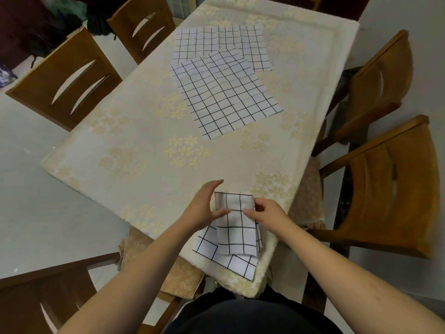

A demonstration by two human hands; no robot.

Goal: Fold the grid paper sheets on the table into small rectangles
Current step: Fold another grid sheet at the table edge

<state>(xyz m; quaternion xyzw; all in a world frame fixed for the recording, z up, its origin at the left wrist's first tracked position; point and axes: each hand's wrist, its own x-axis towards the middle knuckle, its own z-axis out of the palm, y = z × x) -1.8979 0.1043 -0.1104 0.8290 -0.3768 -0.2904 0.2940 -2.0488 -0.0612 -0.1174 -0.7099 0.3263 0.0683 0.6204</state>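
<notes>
pressing a folded sheet [234, 225] flat at the near desk [125, 150] edge, both hands on it. sheet's long axis runs 12 to 6 o'clock, lying askew on another folded piece [218, 255] that sticks out at 7 o'clock. left hand [206, 204] sits at the sheet's 9 o'clock, fingers straight and spread, thumb tip on the paper. right hand [263, 212] at 3 o'clock, fingers loosely bent, tips touching the right edge; can't tell if it pinches. both equally near. unfolded sheets [226, 92] lie well apart at 12 o'clock, overlapping. next fold likely across the short axis.
</notes>
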